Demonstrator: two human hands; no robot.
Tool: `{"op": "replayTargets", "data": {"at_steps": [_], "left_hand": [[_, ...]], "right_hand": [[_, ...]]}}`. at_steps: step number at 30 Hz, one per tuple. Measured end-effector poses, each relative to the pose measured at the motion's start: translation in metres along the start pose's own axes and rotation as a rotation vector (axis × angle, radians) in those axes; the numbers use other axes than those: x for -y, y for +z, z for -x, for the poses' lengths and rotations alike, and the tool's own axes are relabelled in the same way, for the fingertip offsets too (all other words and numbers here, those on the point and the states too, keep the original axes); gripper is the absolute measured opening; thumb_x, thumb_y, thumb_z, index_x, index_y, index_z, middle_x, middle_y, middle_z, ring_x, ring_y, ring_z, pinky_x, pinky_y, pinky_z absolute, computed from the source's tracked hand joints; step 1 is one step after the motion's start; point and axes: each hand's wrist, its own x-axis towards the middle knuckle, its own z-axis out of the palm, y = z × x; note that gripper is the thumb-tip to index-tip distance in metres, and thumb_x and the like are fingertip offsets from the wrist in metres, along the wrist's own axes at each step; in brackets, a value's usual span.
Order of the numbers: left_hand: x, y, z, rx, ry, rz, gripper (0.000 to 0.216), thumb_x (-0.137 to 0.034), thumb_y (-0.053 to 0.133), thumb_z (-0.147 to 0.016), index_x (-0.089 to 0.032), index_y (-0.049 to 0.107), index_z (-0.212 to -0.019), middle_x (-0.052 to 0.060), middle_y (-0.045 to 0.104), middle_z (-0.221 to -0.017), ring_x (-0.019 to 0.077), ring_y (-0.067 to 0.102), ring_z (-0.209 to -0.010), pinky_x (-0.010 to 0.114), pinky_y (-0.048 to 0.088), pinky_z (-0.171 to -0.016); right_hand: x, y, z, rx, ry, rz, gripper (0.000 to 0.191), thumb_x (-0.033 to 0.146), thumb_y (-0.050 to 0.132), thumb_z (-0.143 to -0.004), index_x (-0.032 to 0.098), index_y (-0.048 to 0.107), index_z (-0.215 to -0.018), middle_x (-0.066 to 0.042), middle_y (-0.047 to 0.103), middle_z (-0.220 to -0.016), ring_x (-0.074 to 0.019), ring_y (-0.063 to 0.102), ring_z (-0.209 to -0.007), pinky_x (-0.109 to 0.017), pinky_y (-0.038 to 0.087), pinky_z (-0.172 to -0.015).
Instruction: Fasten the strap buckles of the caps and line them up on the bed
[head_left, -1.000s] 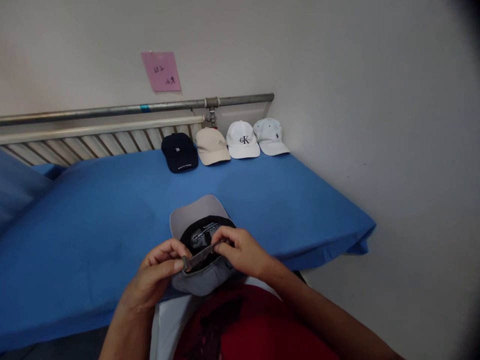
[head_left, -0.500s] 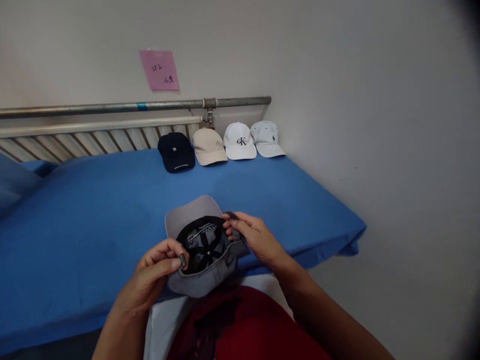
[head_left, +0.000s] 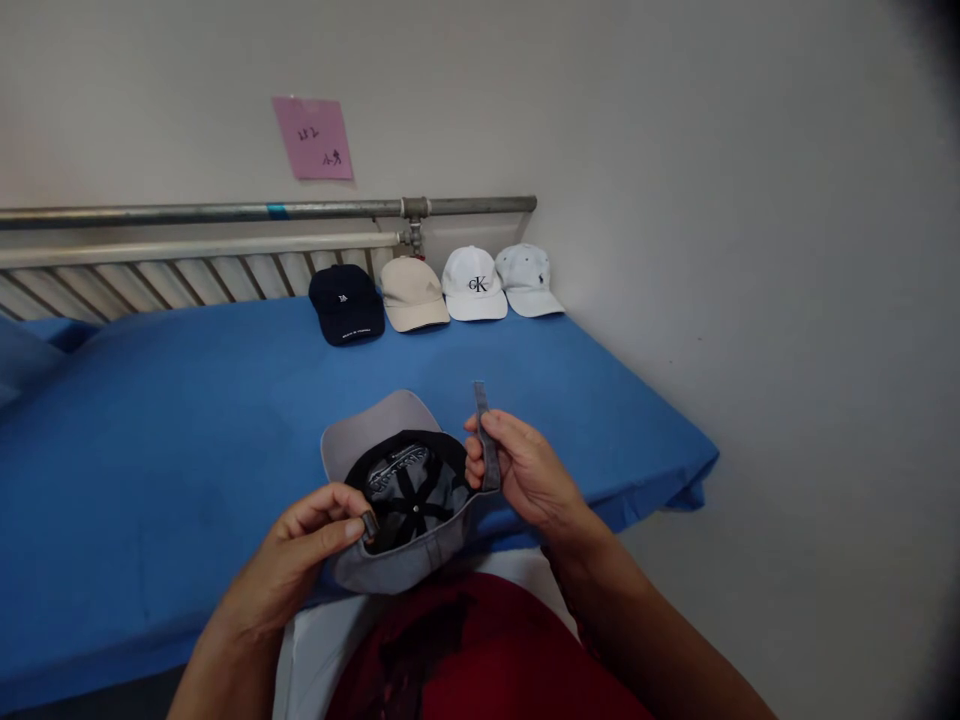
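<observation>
Gray cap (head_left: 401, 560) upturned; left hand (head_left: 311, 535) pinching buckle (head_left: 369, 524), right hand (head_left: 529, 470) strap (head_left: 490, 462).

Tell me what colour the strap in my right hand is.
The strap in your right hand is dark grey, shown best in the head view.

Dim, flat indoor lt, dark vignette at frame's R edge.
Lt direction hard to tell; wall (head_left: 637, 110) greyish to R, slightly warmer far L. Faint soft shadow on blue cloth (head_left: 225, 400) beyond grey cap (head_left: 401, 485); cap interior v. dark. Mild sheen on metal pipe (head_left: 330, 210). Focus mostly OK, tho tiny brim lettering on navy cap (head_left: 346, 302) too soft to read.
</observation>
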Motion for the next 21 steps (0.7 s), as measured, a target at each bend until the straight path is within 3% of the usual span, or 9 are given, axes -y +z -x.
{"op": "replayTargets", "data": {"at_steps": [5, 10, 14, 21], "left_hand": [[-0.003, 0.003, 0.000, -0.015, -0.003, -0.035, 0.016, -0.031, 0.081, -0.066, -0.020, 0.072, -0.075, 0.000, 0.065, -0.073, 0.0108, 0.055, -0.068, 0.019, 0.043, -0.064], [-0.006, 0.007, 0.000, -0.003, -0.002, -0.034, 0.015, -0.030, 0.080, -0.066, -0.020, 0.073, -0.075, 0.001, 0.066, -0.071, 0.0113, 0.055, -0.067, 0.021, 0.042, -0.064], [-0.008, 0.008, 0.002, 0.036, 0.005, -0.011, 0.015, -0.030, 0.080, -0.067, -0.020, 0.074, -0.075, 0.000, 0.067, -0.071, 0.0112, 0.056, -0.068, 0.021, 0.043, -0.066], [-0.005, 0.008, 0.002, 0.072, 0.030, 0.039, 0.012, -0.029, 0.078, -0.069, -0.020, 0.073, -0.075, 0.001, 0.071, -0.074, 0.0116, 0.059, -0.070, 0.021, 0.044, -0.067]], "right_hand": [[0.013, 0.012, 0.011, 0.099, -0.003, 0.046, 0.021, 0.033, 0.065, -0.078, 0.016, 0.066, -0.090, 0.002, 0.060, -0.069, -0.0079, 0.055, -0.055, -0.023, 0.048, -0.053], [0.005, 0.027, 0.018, 0.279, 0.079, 0.360, 0.016, 0.032, 0.059, -0.082, 0.016, 0.063, -0.082, 0.006, 0.052, -0.054, -0.0034, 0.037, -0.039, -0.018, 0.028, -0.038], [-0.012, 0.029, 0.015, 0.341, 0.173, 0.510, 0.016, 0.030, 0.058, -0.083, 0.016, 0.062, -0.076, 0.008, 0.046, -0.047, -0.0032, 0.034, -0.038, -0.017, 0.024, -0.037], [-0.026, 0.027, 0.010, 0.440, 0.285, 0.375, 0.016, 0.029, 0.057, -0.083, 0.016, 0.062, -0.075, 0.008, 0.044, -0.047, -0.0038, 0.036, -0.039, -0.016, 0.031, -0.038]]}}
